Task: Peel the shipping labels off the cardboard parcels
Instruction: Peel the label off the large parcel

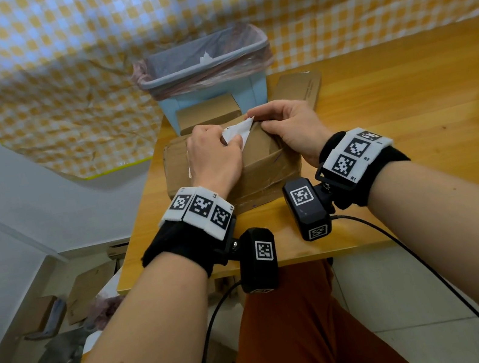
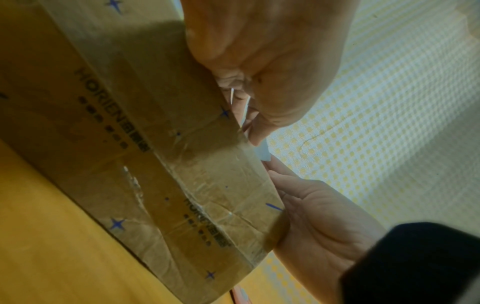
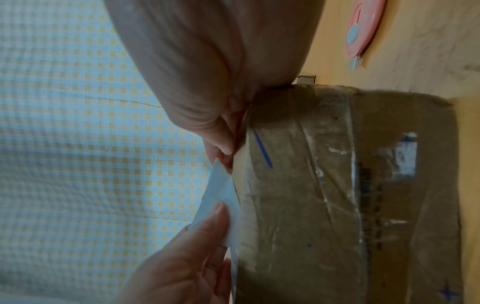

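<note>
On the near left corner of the wooden table [image 1: 410, 106]: one large taped cardboard parcel [image 1: 264, 164], printed with blue stars, lying flat. White shipping label [image 1: 237, 132] on its top face, partly lifted, far corner raised and curled.

Left hand [image 1: 214, 157]: resting on the parcel top, fingers curled, thumb and fingers pinching the loose part of the label. Right hand [image 1: 289, 126]: fingers curled at the label's far edge, thumb and forefinger closed narrow on the parcel top; whether they pinch the label or only press the cardboard cannot be told.

Behind the parcel: one small cardboard box [image 1: 209, 114], touching or just beside it; one flat cardboard piece [image 1: 298, 87] to the right, partly hidden by the right hand.

At the table's far edge: light blue bin [image 1: 209, 90] with a thin plastic liner, a white scrap inside.

Backdrop: yellow-and-white checked cloth [image 1: 52, 70].

On the floor to the left: more cardboard [image 1: 90, 287].
</note>
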